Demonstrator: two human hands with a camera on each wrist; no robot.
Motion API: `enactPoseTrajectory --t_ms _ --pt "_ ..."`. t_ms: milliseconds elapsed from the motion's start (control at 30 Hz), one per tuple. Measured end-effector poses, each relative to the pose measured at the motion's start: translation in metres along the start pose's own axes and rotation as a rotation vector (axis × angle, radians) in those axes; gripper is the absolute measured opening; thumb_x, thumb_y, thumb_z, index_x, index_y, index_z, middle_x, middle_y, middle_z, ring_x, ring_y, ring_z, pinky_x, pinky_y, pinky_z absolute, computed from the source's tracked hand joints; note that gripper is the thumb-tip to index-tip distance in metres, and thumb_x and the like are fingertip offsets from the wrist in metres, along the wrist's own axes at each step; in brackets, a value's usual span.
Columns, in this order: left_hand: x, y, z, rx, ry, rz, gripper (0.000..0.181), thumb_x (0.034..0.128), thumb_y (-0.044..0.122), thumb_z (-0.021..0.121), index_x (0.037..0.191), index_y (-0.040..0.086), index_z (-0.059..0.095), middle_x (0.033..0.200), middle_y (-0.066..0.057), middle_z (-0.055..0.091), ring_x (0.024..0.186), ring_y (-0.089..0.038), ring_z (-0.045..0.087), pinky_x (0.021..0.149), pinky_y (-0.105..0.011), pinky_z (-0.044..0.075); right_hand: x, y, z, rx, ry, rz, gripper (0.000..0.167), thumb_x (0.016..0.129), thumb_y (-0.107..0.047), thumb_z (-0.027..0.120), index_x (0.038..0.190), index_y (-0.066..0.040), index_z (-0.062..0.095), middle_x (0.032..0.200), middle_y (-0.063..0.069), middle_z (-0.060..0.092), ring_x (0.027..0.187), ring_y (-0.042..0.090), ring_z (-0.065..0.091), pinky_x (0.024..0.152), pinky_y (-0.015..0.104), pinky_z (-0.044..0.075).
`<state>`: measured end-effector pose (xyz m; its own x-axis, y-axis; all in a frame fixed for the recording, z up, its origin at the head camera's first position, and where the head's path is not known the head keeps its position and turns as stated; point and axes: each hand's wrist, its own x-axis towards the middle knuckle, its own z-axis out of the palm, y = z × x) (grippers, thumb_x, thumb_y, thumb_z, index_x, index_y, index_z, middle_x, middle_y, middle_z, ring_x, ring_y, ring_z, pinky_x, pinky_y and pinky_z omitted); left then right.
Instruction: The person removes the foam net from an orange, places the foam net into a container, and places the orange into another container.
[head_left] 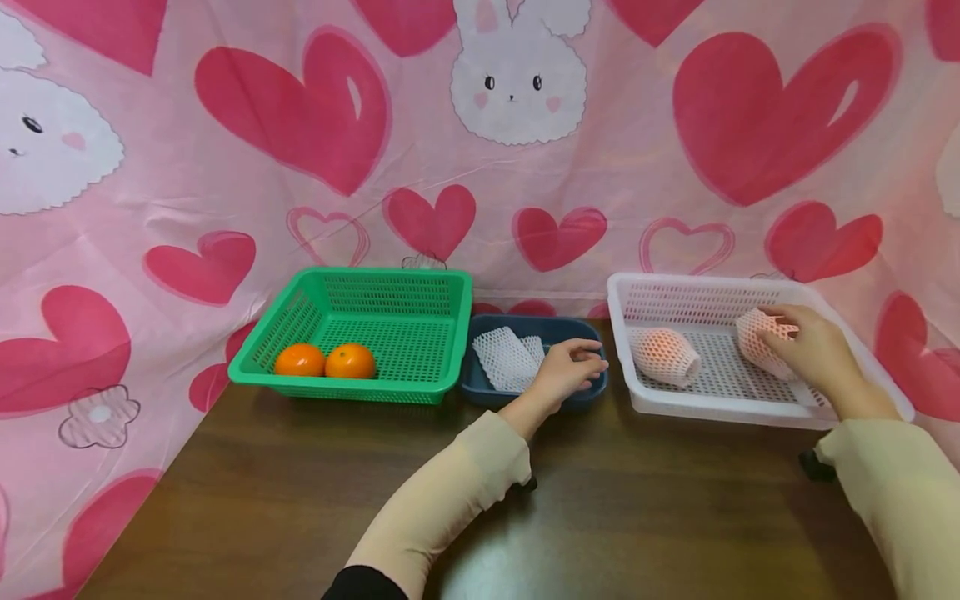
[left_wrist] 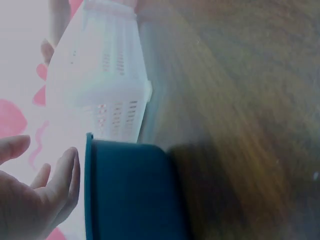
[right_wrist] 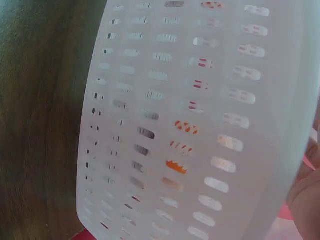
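Observation:
In the head view, my right hand [head_left: 817,350] reaches into the white basket [head_left: 720,408] and holds an orange fruit in a white foam net [head_left: 759,343] by its top, thumb and fingertips on the net. A second netted fruit [head_left: 665,357] lies to its left. My left hand [head_left: 561,375] hovers over the right side of the small blue basket [head_left: 480,392], fingers loosely bent and holding nothing. White foam nets [head_left: 504,358] lie in that basket. The left wrist view shows the left hand [left_wrist: 40,195] beside the blue basket wall [left_wrist: 135,190].
At the left stands a green basket [head_left: 420,387] with two bare oranges [head_left: 350,362] at its front left. All the baskets are in a row at the back of the brown table [head_left: 600,500], against a pink curtain [head_left: 630,167] with hearts and rabbits.

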<state>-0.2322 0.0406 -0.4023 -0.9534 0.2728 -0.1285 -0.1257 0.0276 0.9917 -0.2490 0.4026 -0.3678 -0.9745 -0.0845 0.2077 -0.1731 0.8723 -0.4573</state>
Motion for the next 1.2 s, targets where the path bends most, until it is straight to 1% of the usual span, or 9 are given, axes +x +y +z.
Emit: enactPoseTrajectory --t_ms 100,200,333,433,567,767,933,1033,1200 --pt "-0.001 -0.003 0.004 -0.026 -0.007 -0.011 0.036 0.0961 0.008 0.070 0.131 0.002 0.066 0.102 -0.006 0.070 0.097 -0.025 0.071 0.086 -0.036 0.059 0.003 0.003 0.000 0.003 -0.024 0.033 0.055 0.103 -0.022 0.061 0.145 0.010 0.045 0.140 0.042 0.041 0.125 0.063 0.038 0.099 0.078 0.030" --pt "-0.002 -0.005 0.007 -0.059 -0.023 -0.028 0.037 0.0963 0.007 0.070 0.132 0.001 0.064 0.102 -0.005 0.070 0.104 -0.032 0.070 0.086 -0.036 0.059 0.003 0.009 0.002 0.001 -0.027 0.044 0.055 0.103 -0.019 0.061 0.144 0.013 0.042 0.140 0.045 0.038 0.129 0.065 0.033 0.104 0.077 0.024" --pt "-0.004 -0.008 0.010 -0.086 -0.033 -0.038 0.039 0.0963 0.005 0.069 0.134 0.000 0.063 0.103 -0.005 0.069 0.112 -0.040 0.066 0.089 -0.039 0.058 0.004 0.018 0.005 -0.022 -0.037 0.056 0.058 0.101 -0.014 0.063 0.142 0.018 0.038 0.136 0.048 0.036 0.126 0.066 0.031 0.105 0.076 0.023" --pt "-0.004 -0.009 0.013 -0.080 -0.025 -0.036 0.040 0.0958 0.003 0.069 0.135 -0.001 0.062 0.103 -0.006 0.069 0.109 -0.037 0.068 0.090 -0.041 0.057 0.005 0.024 0.007 -0.040 -0.047 0.081 0.062 0.099 -0.013 0.064 0.142 0.020 0.034 0.134 0.049 0.033 0.125 0.067 0.029 0.105 0.076 0.023" --pt "-0.003 -0.006 0.019 -0.068 -0.019 -0.030 0.044 0.0951 0.002 0.070 0.138 -0.001 0.060 0.102 -0.006 0.069 0.103 -0.033 0.070 0.087 -0.039 0.059 0.006 0.031 0.008 -0.033 -0.093 0.144 0.071 0.098 -0.016 0.064 0.146 0.021 0.026 0.137 0.050 0.029 0.128 0.067 0.026 0.106 0.075 0.022" --pt "0.000 -0.003 0.031 -0.133 -0.009 -0.052 0.052 0.0940 0.000 0.070 0.143 -0.001 0.054 0.101 -0.004 0.067 0.105 -0.038 0.069 0.083 -0.036 0.060 0.004 0.034 0.010 -0.037 -0.137 0.179 0.074 0.098 -0.014 0.063 0.146 0.023 0.021 0.135 0.052 0.026 0.126 0.067 0.024 0.106 0.076 0.021" --pt "0.002 -0.005 0.038 -0.162 0.005 -0.065 0.058 0.0920 -0.006 0.069 0.146 -0.001 0.050 0.101 -0.004 0.066 0.091 -0.028 0.072 0.080 -0.035 0.060 0.003 0.032 0.011 -0.044 -0.139 0.195 0.077 0.098 -0.015 0.063 0.147 0.024 0.017 0.132 0.052 0.021 0.125 0.067 0.021 0.105 0.077 0.021" --pt "0.001 -0.005 0.040 -0.170 0.007 -0.058 0.061 0.0916 -0.009 0.068 0.148 -0.002 0.047 0.101 -0.006 0.065 0.087 -0.024 0.070 0.081 -0.036 0.060 0.003 0.032 0.010 -0.045 -0.154 0.216 0.083 0.097 -0.017 0.064 0.148 0.023 0.013 0.132 0.052 0.018 0.124 0.067 0.020 0.105 0.078 0.020" --pt "0.002 -0.003 0.045 -0.175 0.032 -0.043 0.062 0.0899 -0.014 0.067 0.148 -0.002 0.048 0.099 -0.008 0.064 0.091 -0.022 0.069 0.083 -0.038 0.060 0.001 0.032 0.008 -0.013 -0.191 0.273 0.091 0.098 -0.029 0.068 0.150 0.021 0.012 0.131 0.050 0.016 0.119 0.064 0.021 0.101 0.080 0.022"
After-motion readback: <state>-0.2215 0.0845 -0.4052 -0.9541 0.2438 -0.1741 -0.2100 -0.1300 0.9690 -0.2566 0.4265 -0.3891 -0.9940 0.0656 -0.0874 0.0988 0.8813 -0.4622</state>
